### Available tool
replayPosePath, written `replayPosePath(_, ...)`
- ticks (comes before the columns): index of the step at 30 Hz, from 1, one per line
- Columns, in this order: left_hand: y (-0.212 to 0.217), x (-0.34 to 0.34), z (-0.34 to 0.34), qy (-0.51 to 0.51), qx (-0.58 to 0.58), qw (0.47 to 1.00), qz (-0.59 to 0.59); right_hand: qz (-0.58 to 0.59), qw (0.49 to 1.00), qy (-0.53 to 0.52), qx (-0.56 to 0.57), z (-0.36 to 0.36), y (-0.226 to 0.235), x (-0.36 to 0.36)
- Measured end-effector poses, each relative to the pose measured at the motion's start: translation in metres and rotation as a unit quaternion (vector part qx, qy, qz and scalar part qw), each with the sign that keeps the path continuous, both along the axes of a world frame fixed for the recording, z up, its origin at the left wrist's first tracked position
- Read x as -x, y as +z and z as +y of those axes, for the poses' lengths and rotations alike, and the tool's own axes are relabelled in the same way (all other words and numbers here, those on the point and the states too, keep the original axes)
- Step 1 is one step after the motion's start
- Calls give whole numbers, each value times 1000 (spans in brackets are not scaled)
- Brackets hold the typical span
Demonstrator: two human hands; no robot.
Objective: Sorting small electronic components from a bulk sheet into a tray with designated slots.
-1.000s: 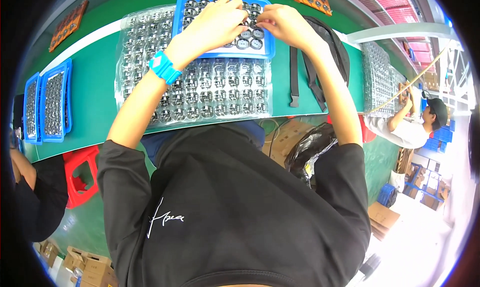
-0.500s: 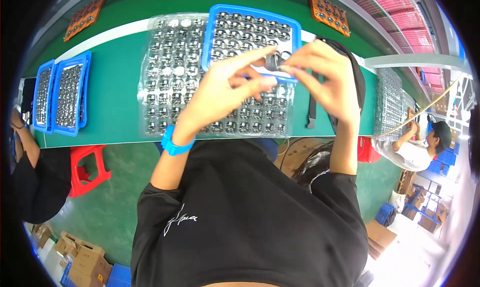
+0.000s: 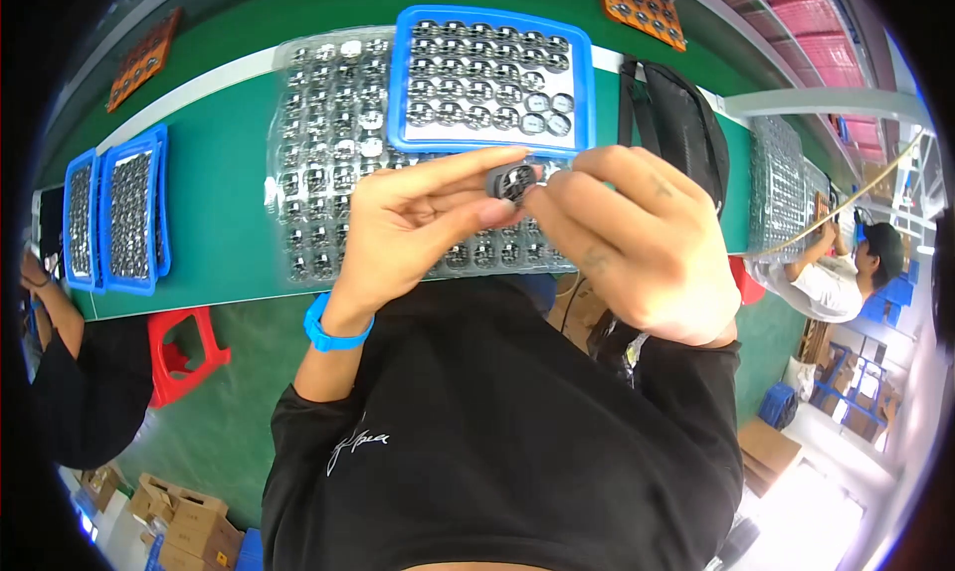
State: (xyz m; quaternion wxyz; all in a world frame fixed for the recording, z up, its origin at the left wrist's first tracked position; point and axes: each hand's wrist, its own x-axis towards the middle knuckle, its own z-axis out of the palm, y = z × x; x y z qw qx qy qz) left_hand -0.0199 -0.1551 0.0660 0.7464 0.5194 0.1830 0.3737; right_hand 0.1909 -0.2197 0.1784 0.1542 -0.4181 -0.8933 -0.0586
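Note:
Between the thumb and fingers of my left hand (image 3: 393, 228) is a small round black part (image 3: 512, 182), its dark, detailed face turned up. My right hand (image 3: 642, 238) is pinched closed against the part's right edge; whatever its fingertips grip is hidden. Just beyond my hands lies a blue tray (image 3: 589, 84) with a white lining, holding rows of similar round, shiny parts. Several at its right front corner look different, with flat grey tops. Under the tray and my hands spreads a clear plastic blister tray (image 3: 274, 188) filled with such parts.
Two blue trays (image 3: 159, 188) of parts sit at the left of the green bench (image 3: 224, 213). A black bag (image 3: 681, 113) lies right of the middle tray. Orange boards (image 3: 642, 9) are at the back. People work at both sides; a red stool (image 3: 189, 357) stands left.
Both hands have drawn back from over the blue tray toward me, carrying the round part. The left fingers now hold it, and my right hand has turned, its fingers curled in.

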Motion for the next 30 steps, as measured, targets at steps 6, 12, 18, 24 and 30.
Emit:
replayPosePath(6, -8, -6, 2, -57, 57, 991, -108, 89, 995, 48, -19, -5, -4, -12)
replayPosePath(12, 11, -18, -2, -26, 78, 994, -66, -10, 999, -3, 33, -8, 13, -2)
replayPosePath(18, 11, -26, -2, -34, 82, 996, -21, 71, 994, -38, 78, 3, -12, -21)
replayPosePath(24, -4, -30, -2, -74, 109, 991, 17, 159, 976, -93, 113, -3, -35, -29)
replayPosePath(30, -13, -33, 5, -89, 104, 988, 76, 168, 980, -74, 71, -8, -42, -29)
